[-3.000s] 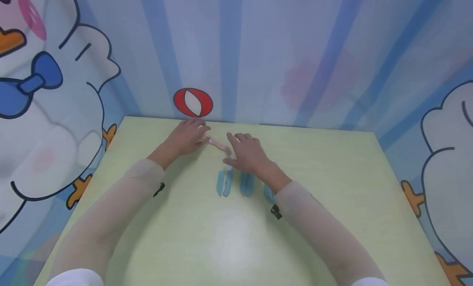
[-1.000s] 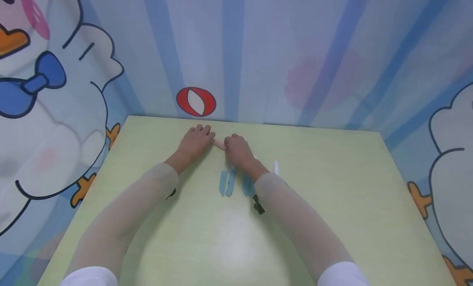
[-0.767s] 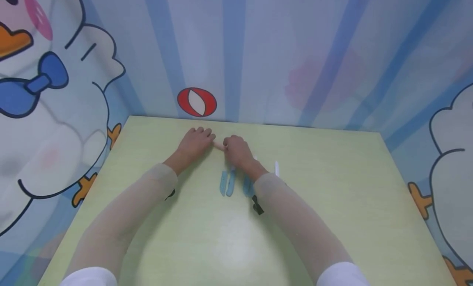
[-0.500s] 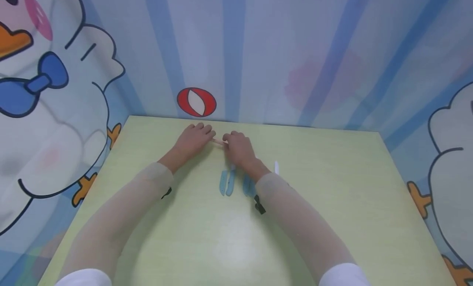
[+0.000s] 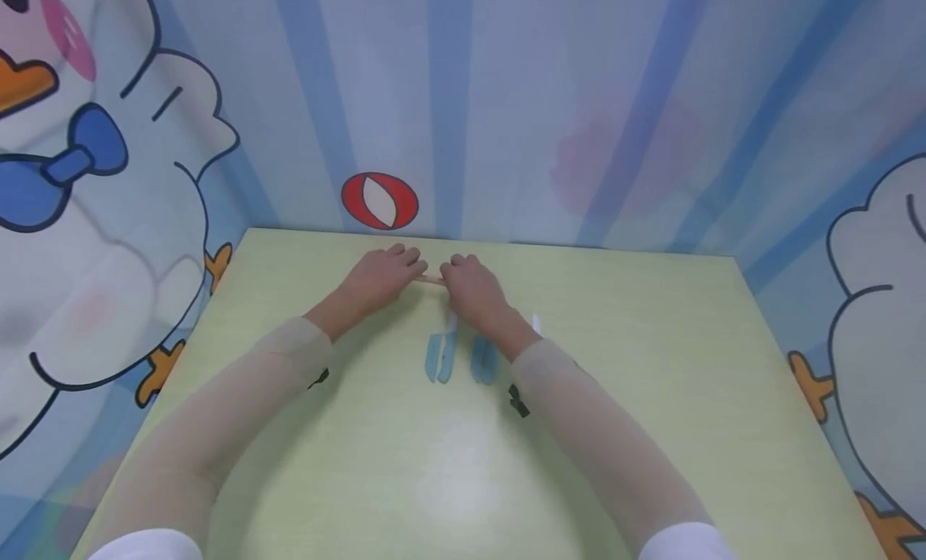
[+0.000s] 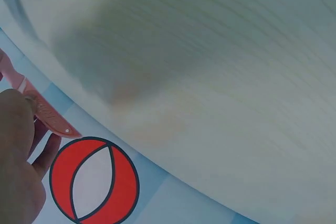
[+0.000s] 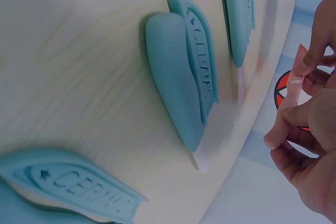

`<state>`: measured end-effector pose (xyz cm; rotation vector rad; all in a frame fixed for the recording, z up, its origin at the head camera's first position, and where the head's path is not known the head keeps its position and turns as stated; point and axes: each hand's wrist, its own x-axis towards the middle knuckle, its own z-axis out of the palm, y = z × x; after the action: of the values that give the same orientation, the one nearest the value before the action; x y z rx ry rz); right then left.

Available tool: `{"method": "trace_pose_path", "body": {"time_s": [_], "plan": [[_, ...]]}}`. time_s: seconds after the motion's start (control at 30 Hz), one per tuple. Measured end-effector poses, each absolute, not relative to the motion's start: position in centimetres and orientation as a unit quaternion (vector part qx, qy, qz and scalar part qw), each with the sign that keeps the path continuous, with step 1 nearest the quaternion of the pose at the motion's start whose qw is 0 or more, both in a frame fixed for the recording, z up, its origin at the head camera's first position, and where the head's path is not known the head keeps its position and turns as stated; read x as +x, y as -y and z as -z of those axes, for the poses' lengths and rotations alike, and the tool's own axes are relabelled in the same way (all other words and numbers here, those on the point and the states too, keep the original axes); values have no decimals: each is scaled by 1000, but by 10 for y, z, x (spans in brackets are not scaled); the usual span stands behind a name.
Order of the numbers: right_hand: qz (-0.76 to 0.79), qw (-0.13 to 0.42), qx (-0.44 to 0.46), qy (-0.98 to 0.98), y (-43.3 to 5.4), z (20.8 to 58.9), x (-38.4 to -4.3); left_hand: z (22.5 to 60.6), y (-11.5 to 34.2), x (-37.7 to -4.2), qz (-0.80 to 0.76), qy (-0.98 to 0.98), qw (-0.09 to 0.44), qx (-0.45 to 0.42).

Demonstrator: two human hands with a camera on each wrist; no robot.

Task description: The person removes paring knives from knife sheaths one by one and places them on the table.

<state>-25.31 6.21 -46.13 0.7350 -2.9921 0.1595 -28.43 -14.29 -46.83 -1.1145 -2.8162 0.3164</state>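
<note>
A small pink knife [image 7: 281,124], its blade inside a pink sheath [image 6: 50,114], is held between both hands above the far part of the table. My left hand [image 5: 383,279] pinches the sheath between thumb and fingers. My right hand [image 5: 473,291] grips the handle, thumb along it. A narrow pale band shows where sheath and handle meet. Nearer me lie several light blue knives [image 7: 173,82] with white blades, each beside a loose blue sheath [image 7: 202,59] with raised lettering. My right forearm hides part of this row in the head view.
The pale yellow table [image 5: 405,463] ends at the back against a blue striped backdrop [image 5: 506,102] printed with a red and white ball [image 5: 379,200]. Cartoon ducks cover the backdrop at both sides. A black clip [image 5: 518,401] hangs at my right sleeve.
Three seconds ago my right hand was spread beside the pink knife's handle; it has since closed on it. The hands are nearer each other, and the knife lies more level across the view.
</note>
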Motion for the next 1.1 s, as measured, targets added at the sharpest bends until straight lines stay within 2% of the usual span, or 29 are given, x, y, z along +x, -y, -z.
{"method": "trace_pose_path", "body": {"time_s": [0.27, 0.73, 1.1], "plan": [[-32, 32, 249, 967, -68, 455, -247, 470, 139, -280, -87, 923, 54, -370], [-28, 35, 256, 965, -76, 447, -244, 459, 132, -275, -72, 930, 34, -359], [-31, 36, 258, 965, -86, 454, -243, 457, 130, -272, -58, 924, 37, -377]]}}
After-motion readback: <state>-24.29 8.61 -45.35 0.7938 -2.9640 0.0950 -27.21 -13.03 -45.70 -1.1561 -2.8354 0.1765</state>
